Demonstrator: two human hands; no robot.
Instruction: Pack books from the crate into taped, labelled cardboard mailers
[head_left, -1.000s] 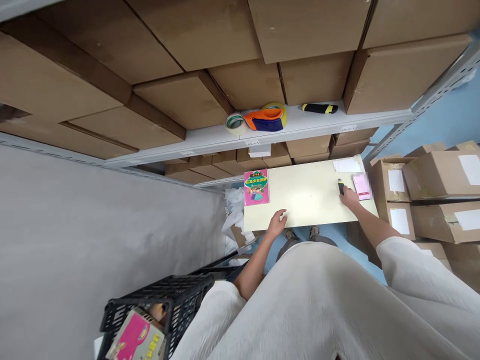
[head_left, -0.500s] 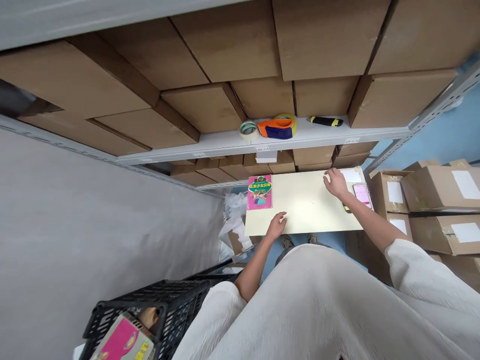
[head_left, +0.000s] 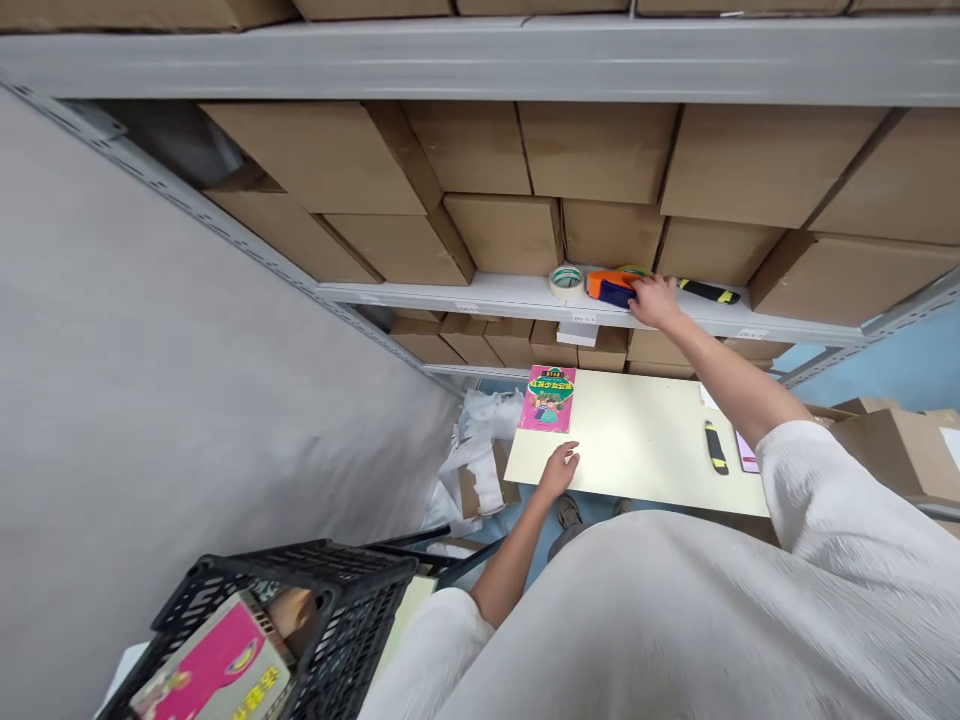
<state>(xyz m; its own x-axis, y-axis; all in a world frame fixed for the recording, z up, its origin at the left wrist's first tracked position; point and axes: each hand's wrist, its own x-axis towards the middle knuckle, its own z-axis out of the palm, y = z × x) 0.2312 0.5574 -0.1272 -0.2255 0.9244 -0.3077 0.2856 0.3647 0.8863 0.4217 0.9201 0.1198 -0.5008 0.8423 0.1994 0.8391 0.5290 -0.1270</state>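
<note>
My right hand (head_left: 654, 300) reaches up to the middle shelf, its fingers curled over the right end of an orange and dark blue tape dispenser (head_left: 611, 288). The dispenser rests on the shelf, and a yellow tape edge shows behind it. To its left stands a roll of tape (head_left: 566, 282); a black and yellow utility knife (head_left: 709, 291) lies to the right of my hand. My left hand (head_left: 559, 468) is at the front edge of the pale tabletop (head_left: 637, 430), fingers loosely apart and holding nothing. Just beyond it lies a pink book (head_left: 548, 398) with a green title patch.
A second utility knife (head_left: 715, 448) and a phone (head_left: 747, 455) lie at the tabletop's right. Cardboard boxes (head_left: 600, 150) fill the shelves; more boxes (head_left: 892, 460) stand right. A black crate (head_left: 322, 600) with books is at lower left, near crumpled white paper (head_left: 487, 420).
My right hand has moved from the tabletop up to the tape dispenser on the shelf, uncovering the knife below. My left hand stays near the table edge. The view has shifted.
</note>
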